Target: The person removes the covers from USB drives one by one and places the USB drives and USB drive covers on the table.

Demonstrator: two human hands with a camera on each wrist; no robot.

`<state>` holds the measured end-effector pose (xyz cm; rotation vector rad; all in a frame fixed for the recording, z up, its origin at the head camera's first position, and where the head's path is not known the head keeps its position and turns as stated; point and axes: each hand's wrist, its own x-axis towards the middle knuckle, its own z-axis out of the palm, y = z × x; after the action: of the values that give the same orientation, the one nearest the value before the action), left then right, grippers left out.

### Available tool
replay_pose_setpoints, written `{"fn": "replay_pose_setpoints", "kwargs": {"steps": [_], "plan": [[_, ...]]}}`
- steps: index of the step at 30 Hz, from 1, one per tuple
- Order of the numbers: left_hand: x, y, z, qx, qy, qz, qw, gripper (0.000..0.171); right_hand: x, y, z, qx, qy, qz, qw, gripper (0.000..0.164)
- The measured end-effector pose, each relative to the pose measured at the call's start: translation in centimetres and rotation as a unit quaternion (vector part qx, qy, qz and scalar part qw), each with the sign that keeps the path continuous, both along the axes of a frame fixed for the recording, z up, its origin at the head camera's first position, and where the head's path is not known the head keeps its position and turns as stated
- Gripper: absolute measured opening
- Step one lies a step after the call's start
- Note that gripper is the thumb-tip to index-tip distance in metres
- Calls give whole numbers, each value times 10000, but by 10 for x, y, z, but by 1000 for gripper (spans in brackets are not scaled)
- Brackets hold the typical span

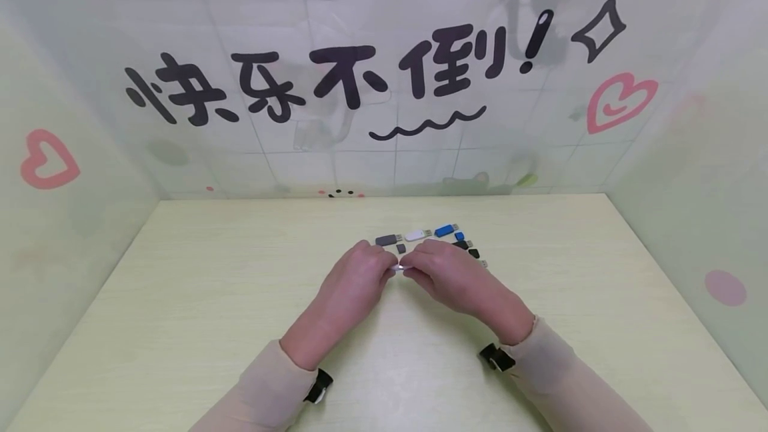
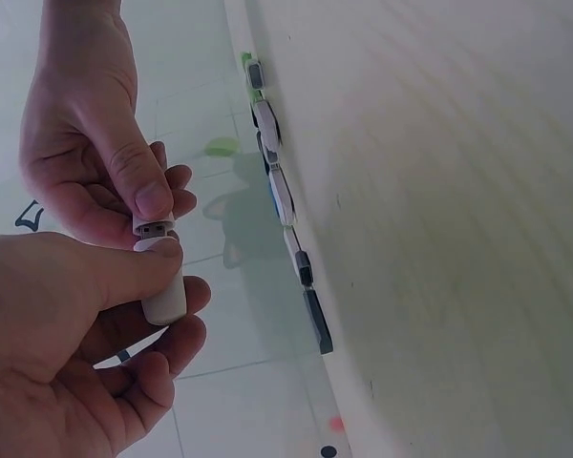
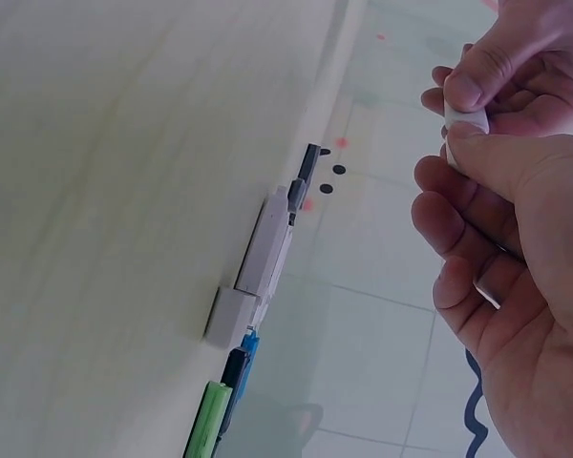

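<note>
My left hand (image 1: 355,280) grips a white USB flash drive (image 2: 165,298) between thumb and fingers. Opposite it, my right hand (image 1: 455,275) pinches a small white cap (image 2: 140,225) at the drive's plug end. A bit of the metal plug (image 2: 153,231) shows between cap and body in the left wrist view. Both hands meet above the table, fingertips nearly touching. Just beyond them lie a grey flash drive (image 1: 387,240) with a grey cap (image 1: 401,249), a white flash drive (image 1: 417,235) and a blue flash drive (image 1: 445,231) with a blue cap (image 1: 459,236).
A black flash drive (image 1: 461,245) and black cap (image 1: 474,254) lie partly behind the right hand. The right wrist view shows a green flash drive (image 3: 208,422) on the pale table (image 1: 180,299). Printed walls (image 1: 336,165) enclose the table at the back and sides.
</note>
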<state>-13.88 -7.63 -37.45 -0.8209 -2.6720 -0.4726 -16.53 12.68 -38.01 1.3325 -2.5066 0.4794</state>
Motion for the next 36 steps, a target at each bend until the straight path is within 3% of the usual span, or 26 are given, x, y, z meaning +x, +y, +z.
{"fn": "replay_pose_setpoints", "kwargs": {"steps": [23,36], "plan": [[-4,-5,2,101,-225,206,9995,6,0,11,6,177,-231,-313,9991,17],[-10,-8,1,6,-147,279,9995,6,3,26,10,114,-181,-416,9989,17]]}}
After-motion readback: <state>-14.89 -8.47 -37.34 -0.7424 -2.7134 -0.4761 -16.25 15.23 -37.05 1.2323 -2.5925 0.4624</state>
